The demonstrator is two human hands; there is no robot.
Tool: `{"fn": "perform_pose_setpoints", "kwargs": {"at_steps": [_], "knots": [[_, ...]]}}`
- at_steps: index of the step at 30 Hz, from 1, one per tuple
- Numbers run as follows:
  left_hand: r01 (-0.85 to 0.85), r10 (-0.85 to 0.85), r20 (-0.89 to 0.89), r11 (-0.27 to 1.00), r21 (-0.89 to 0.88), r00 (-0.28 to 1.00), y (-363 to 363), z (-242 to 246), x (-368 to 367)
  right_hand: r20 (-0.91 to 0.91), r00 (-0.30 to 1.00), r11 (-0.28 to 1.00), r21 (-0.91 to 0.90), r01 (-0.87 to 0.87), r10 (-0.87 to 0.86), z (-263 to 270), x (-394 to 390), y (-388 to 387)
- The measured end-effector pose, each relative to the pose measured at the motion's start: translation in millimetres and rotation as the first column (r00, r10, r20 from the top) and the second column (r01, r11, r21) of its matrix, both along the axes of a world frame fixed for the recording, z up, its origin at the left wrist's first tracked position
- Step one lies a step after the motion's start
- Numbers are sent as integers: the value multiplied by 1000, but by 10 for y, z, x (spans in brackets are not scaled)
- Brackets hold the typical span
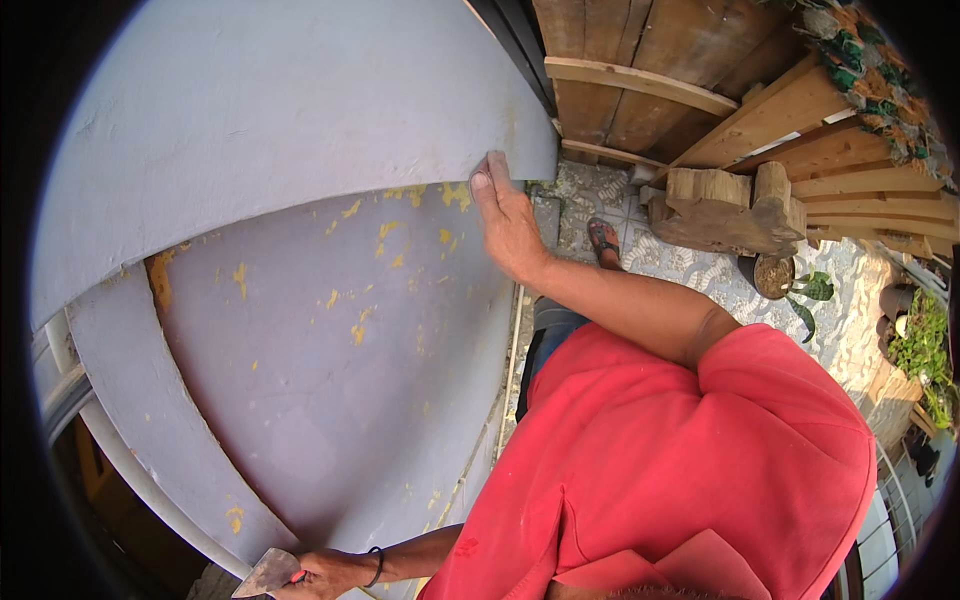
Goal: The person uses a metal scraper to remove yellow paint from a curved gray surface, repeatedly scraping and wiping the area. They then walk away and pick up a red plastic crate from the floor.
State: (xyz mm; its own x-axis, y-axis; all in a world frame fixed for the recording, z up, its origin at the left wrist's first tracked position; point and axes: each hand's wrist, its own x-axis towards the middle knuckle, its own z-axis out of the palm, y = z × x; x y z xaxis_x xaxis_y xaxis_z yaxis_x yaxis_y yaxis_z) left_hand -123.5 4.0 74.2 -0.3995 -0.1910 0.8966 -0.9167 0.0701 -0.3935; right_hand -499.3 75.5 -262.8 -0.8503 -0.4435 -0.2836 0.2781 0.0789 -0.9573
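Note:
My right hand (510, 229) presses its fingers against the lower edge of a pale grey painted wall ledge (300, 112). Between thumb and fingers is a thin, curled piece that looks like sandpaper (474, 178), mostly covered by the hand. At the bottom left, my left hand (319, 576), with a dark band at the wrist, grips a putty knife (268, 574). Its metal blade points left and a bit of red handle shows. The recessed wall panel (322, 390) between the hands is greyish-lilac, with yellow patches where paint is gone, mostly near the top.
A raised grey border (172, 420) bounds the panel on the left. To the right lie patterned floor tiles (637, 255), my sandalled foot (604, 236), a rough wooden block (727, 210), a potted plant (774, 277) and a wooden plank fence (637, 67).

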Motion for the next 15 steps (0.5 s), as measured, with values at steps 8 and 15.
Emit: {"fn": "perform_pose_setpoints", "kwargs": {"at_steps": [8, 15], "knots": [[-74, 76, -45, 997, 35, 996, -24, -33, 124, 138, 981, 989, -84, -125, 135, 443, -71, 134], [19, -19, -24, 1000, -19, 1000, 32, -18, -128, 366, 916, 975, -199, -94, 163, -320, -425, -15]]}}
